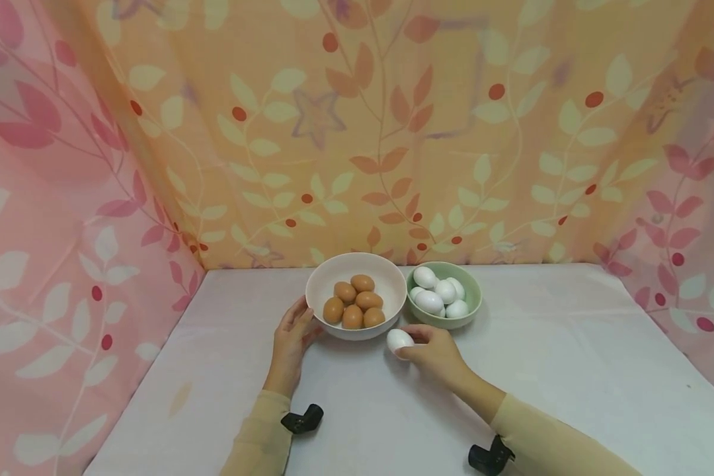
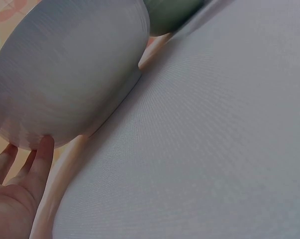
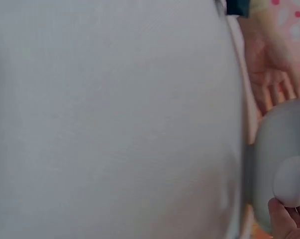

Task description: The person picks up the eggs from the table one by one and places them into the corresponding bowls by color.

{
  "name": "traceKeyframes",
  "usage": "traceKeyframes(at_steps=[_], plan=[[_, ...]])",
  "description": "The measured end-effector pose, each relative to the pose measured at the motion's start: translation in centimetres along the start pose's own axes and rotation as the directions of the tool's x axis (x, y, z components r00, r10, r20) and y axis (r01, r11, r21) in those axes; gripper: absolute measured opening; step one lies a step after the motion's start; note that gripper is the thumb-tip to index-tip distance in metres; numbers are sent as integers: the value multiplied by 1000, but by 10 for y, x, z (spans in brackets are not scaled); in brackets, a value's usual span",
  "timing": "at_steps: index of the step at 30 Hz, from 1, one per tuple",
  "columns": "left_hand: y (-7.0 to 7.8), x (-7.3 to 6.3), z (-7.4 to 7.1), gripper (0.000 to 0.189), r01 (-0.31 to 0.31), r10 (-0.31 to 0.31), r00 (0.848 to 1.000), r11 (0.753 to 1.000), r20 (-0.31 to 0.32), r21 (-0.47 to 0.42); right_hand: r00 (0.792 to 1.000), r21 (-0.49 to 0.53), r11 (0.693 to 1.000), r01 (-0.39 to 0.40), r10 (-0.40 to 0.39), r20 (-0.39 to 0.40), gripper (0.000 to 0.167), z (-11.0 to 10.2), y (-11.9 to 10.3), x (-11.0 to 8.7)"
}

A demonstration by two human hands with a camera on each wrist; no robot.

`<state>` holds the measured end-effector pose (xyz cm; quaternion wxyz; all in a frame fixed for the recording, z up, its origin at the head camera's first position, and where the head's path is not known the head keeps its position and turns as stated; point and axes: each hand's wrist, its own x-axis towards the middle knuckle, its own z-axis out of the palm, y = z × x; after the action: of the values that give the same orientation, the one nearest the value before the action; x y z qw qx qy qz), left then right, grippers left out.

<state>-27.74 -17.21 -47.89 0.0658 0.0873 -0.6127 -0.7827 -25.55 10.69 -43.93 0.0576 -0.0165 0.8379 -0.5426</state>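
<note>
A large pinkish-white bowl (image 1: 393,284) stands near the back of the table with several brown eggs (image 1: 352,317) inside. My left hand (image 1: 288,350) is at its left side, extended fingers touching the outer wall, as the left wrist view also shows. Between thumb and fingertips my right hand (image 1: 437,357) pinches a white egg (image 1: 397,341), just in front of the large bowl's lower right side. In the right wrist view this egg (image 3: 290,181) overlaps the bowl's outside. Beside the large bowl, on the right, a smaller green bowl (image 1: 475,291) contains several white eggs (image 1: 428,302).
A white cloth covers the table (image 1: 571,344). Floral fabric (image 1: 387,132) hangs behind it, and pink patterned fabric (image 1: 41,264) rises at the left and right sides. Black wrist devices (image 1: 303,419) are worn over both beige sleeves.
</note>
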Motion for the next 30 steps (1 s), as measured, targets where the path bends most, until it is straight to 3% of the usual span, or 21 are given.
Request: traceKeyframes(at_steps=[7,15,30], plan=[[1,1,1,52,1,-1,1000,1000,3,0,1000,59,998,31,-30,-2,53,-43,-24,-14],[0,1,0,53,11,-11,1000,1000,-4,5,997,2,999,40,-40,-63,60,-86,-20,-1],[1,-1,0,52,9,-9,1000,1000,-1,8,994,-76,995,63,-69,-79,62,-105,4,31]])
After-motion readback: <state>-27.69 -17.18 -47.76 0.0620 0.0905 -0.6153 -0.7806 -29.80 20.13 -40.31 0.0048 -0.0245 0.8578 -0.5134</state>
